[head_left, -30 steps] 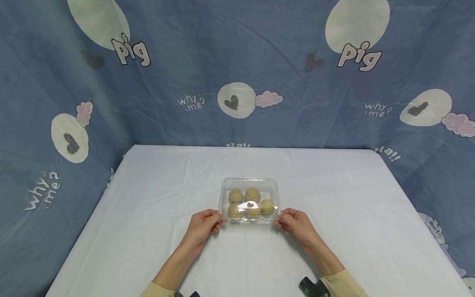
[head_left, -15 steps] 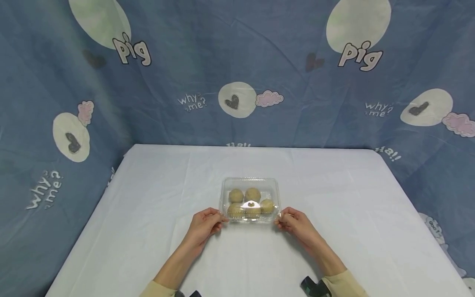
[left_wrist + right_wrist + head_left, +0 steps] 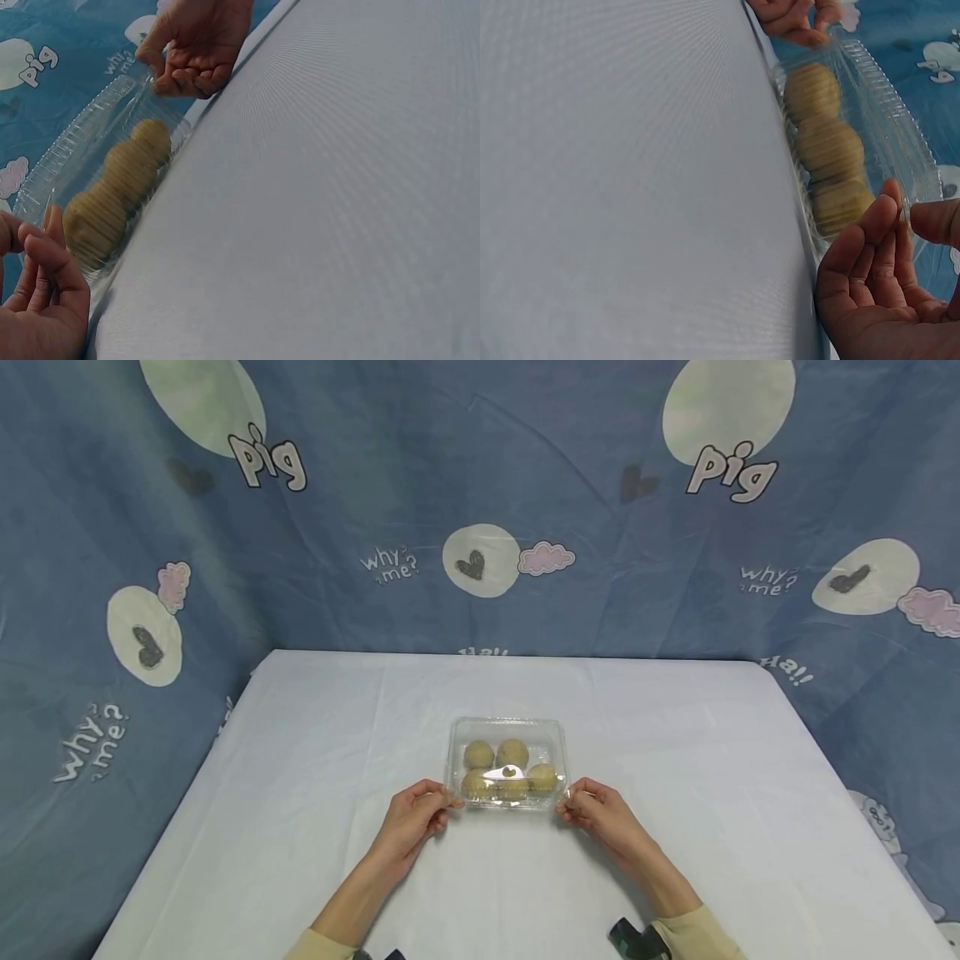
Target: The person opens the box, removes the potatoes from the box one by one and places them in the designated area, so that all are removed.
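Note:
A clear plastic clamshell box (image 3: 544,740) lies on the white table, with several round yellowish-brown balls (image 3: 513,752) inside that look like small potatoes or pastries. Its lid (image 3: 79,135) appears to be down over them. At the near left corner my left hand (image 3: 413,815) pinches the box's rim between thumb and fingers. My right hand (image 3: 597,812) pinches the rim at the near right corner in the same way; in the right wrist view its thumb and fingertips meet on the clear edge. Reflections on the plastic partly hide the front balls.
White cloth covers the table (image 3: 675,735) on all sides of the box. A blue printed curtain (image 3: 322,602) hangs behind and at both sides. A dark wrist camera (image 3: 637,939) sits by the right sleeve.
Almost nothing differs. Both hands stay at the near corners, and the box keeps its place; the whole head view has shifted very slightly.

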Tool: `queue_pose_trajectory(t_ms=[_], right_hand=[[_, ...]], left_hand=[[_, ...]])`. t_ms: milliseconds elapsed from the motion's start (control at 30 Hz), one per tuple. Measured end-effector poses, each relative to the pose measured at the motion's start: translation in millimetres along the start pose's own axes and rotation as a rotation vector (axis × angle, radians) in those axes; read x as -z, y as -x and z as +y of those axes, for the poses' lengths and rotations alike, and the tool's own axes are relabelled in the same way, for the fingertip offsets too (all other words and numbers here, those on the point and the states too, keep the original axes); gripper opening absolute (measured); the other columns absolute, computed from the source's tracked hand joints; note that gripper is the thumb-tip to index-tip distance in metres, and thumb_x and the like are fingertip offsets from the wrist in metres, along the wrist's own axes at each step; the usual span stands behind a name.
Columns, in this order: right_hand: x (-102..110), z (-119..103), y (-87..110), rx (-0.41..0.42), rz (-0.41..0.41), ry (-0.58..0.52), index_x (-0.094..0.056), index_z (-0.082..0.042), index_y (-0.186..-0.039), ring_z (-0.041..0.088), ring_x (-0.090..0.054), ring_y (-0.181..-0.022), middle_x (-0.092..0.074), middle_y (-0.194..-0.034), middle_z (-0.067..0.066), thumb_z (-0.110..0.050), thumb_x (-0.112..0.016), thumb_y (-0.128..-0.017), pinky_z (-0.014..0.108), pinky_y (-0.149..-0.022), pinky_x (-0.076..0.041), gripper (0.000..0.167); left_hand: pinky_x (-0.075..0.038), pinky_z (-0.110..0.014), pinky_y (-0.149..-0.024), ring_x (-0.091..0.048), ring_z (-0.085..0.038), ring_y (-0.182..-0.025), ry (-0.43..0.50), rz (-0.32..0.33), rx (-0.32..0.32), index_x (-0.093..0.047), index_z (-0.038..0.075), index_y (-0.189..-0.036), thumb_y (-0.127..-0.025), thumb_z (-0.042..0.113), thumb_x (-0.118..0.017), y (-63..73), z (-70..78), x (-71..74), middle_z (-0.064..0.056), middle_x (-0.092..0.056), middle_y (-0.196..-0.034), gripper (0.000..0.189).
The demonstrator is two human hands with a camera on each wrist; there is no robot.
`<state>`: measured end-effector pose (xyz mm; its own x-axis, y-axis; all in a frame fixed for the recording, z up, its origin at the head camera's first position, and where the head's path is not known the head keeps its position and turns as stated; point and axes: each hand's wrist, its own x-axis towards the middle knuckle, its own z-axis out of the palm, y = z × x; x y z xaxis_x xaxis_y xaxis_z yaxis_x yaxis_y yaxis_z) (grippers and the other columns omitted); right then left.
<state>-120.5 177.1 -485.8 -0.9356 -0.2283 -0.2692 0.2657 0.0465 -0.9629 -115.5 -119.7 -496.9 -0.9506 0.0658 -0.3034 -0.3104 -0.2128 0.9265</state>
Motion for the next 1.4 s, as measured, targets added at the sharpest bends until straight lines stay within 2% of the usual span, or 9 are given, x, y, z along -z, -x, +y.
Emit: queue_pose_trajectory(t_ms=[167,233,400,667,800,1033,1300,1400], right_hand=[[1,0,0.2,-0.002,-0.007,-0.015,-0.054,0.001,-0.093,0.015,-0.060,-0.077,-0.066,-0.083,0.007,-0.005,-0.050,-0.093,0.025,-0.073,-0.055,0.006],[1,-1,0.9,-0.003,-0.014,-0.006,-0.054,0.001,-0.094,0.015,-0.060,-0.078,-0.066,-0.084,0.007,-0.006,-0.051,-0.093,0.025,-0.074,-0.055,0.007],[1,-3,2.4,-0.012,-0.023,0.026,-0.055,0.000,-0.096,0.014,-0.060,-0.079,-0.065,-0.083,0.005,-0.007,-0.051,-0.094,0.025,-0.074,-0.054,0.008],[0,-4,3.7,-0.007,-0.020,0.025,-0.054,0.000,-0.093,0.014,-0.059,-0.078,-0.064,-0.082,0.006,-0.006,-0.051,-0.092,0.021,-0.068,-0.052,0.007],[-1,-3,3.9,-0.020,-0.017,0.014,-0.054,0.001,-0.095,0.014,-0.060,-0.078,-0.065,-0.083,0.006,-0.005,-0.051,-0.092,0.024,-0.072,-0.054,0.008],[0,-3,5.1,-0.019,-0.020,0.040,-0.053,0.002,-0.097,0.015,-0.061,-0.080,-0.066,-0.084,0.008,-0.007,-0.053,-0.093,0.026,-0.075,-0.056,0.010],[3,-8,6.4,-0.031,-0.029,0.113,-0.055,0.003,-0.099,0.016,-0.061,-0.080,-0.067,-0.085,0.008,-0.015,-0.055,-0.097,0.027,-0.074,-0.055,0.018],[3,-10,6.1,-0.009,-0.038,0.143,-0.056,0.005,-0.099,0.017,-0.062,-0.080,-0.068,-0.085,0.008,-0.017,-0.057,-0.098,0.027,-0.073,-0.055,0.022]], left_hand=[[-0.033,-0.017,-0.048,-0.042,-0.009,-0.055,-0.002,0.004,-0.016,-0.058,-0.001,-0.089,-0.082,-0.006,-0.059,1.8,0.0,-0.6,-0.008,-0.064,-0.074,0.008],[-0.035,-0.016,-0.047,-0.043,-0.008,-0.054,0.005,0.006,-0.016,-0.059,0.000,-0.085,-0.087,-0.002,-0.062,1.4,-0.3,-1.0,-0.006,-0.062,-0.070,0.005],[-0.046,-0.016,-0.050,-0.053,-0.009,-0.056,-0.009,-0.016,-0.026,-0.058,0.001,-0.078,-0.090,0.009,-0.071,1.5,1.4,-0.4,-0.006,-0.062,-0.067,0.019],[-0.059,-0.025,-0.064,-0.067,-0.014,-0.068,-0.010,-0.084,-0.004,-0.061,-0.005,-0.092,-0.092,0.011,-0.070,3.3,6.4,4.3,-0.009,-0.070,-0.077,0.019],[-0.060,-0.030,-0.071,-0.070,-0.017,-0.073,-0.008,-0.108,0.005,-0.060,-0.010,-0.098,-0.094,0.011,-0.068,4.0,7.2,7.9,-0.011,-0.071,-0.081,0.023],[-0.060,-0.031,-0.074,-0.070,-0.018,-0.077,-0.057,-0.137,0.027,-0.059,-0.012,-0.104,-0.095,0.014,-0.067,5.5,11.1,11.7,-0.014,-0.071,-0.087,0.029],[-0.060,-0.031,-0.069,-0.067,-0.020,-0.075,-0.080,-0.103,0.024,-0.053,-0.008,-0.111,-0.091,0.006,-0.068,5.7,17.8,9.1,-0.014,-0.068,-0.083,0.028],[-0.060,-0.031,-0.069,-0.067,-0.020,-0.075,-0.092,-0.093,0.030,-0.053,-0.008,-0.111,-0.092,0.006,-0.067,5.3,18.9,8.1,-0.013,-0.068,-0.082,0.028]])
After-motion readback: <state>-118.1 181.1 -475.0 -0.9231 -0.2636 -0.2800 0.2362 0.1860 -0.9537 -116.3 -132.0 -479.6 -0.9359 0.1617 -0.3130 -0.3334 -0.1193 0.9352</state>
